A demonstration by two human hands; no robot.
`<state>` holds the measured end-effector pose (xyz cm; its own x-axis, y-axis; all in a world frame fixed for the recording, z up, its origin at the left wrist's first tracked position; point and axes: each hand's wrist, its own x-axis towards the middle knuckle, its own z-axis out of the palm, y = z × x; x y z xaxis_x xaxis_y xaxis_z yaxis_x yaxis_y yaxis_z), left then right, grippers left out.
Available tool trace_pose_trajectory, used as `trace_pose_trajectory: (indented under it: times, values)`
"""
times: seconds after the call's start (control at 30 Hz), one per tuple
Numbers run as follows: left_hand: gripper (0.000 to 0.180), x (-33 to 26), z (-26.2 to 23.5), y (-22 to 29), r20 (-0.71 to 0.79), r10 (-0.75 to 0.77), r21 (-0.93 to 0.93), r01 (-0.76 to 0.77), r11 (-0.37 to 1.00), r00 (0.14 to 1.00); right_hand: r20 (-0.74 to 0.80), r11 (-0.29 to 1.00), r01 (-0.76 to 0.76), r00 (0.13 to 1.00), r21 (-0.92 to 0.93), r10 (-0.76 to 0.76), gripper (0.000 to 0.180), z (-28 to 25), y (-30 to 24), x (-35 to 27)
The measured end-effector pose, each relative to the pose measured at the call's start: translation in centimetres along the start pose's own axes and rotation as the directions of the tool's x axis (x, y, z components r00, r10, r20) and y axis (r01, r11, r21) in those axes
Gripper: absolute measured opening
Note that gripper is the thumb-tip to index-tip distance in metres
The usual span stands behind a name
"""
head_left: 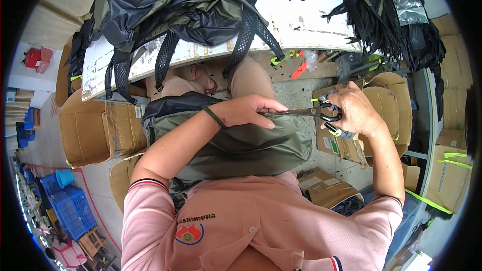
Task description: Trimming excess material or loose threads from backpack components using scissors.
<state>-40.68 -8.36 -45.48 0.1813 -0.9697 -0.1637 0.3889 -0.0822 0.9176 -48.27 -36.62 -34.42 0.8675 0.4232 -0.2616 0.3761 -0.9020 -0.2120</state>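
Note:
Across my lap lies an olive-green and black fabric bag (241, 143), slack and creased. My left hand (246, 111) is closed at its upper edge, thumb and forefinger pinching the material there. A pair of scissors (304, 112) with black handles is in my right hand (357, 110), the fingers wrapped round the grips. Its blades point left, and their tips are right at my left fingertips. Grey wrapping and small neon-yellow pieces show about my right fingers; I cannot make out what they are.
Ahead stands a white worktable (296, 20) piled with olive and black backpacks (175, 5), their mesh straps hanging over the edge. Black straps (396, 25) heap up at right. Open cardboard boxes (85, 130) flank me on both sides. Blue crates (73, 211) stand at far left.

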Motion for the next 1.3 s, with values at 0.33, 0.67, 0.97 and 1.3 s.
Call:
trace_pose_trajectory:
  times: [0.33, 0.67, 0.97, 1.3]
  values:
    - [0.052, -0.2, -0.2, 0.2, 0.008, -0.039, -0.122, 0.040, 0.992, 0.999, -0.194, 0.988, -0.054, 0.981, -0.146, 0.025, 0.039, 0.4, 0.0, -0.5]
    - [0.056, -0.1, -0.3, -0.5, -0.027, -0.060, -0.167, 0.055, 0.985, 0.998, -0.213, 0.979, -0.009, 0.977, -0.203, -0.035, 0.040, 0.1, -0.8, 0.5]
    - [0.054, -0.8, -0.4, 0.4, -0.027, -0.071, -0.200, 0.064, 0.978, 0.997, -0.157, 0.952, -0.130, 0.971, 0.277, 0.178, 0.042, 3.7, 0.5, 0.6]
    - [0.051, -1.0, -1.5, 0.4, -0.131, -0.021, -0.109, 0.007, 0.994, 0.991, 0.044, 0.378, -0.086, 0.992, 0.922, 0.117, 0.019, 8.0, -1.2, 1.0]
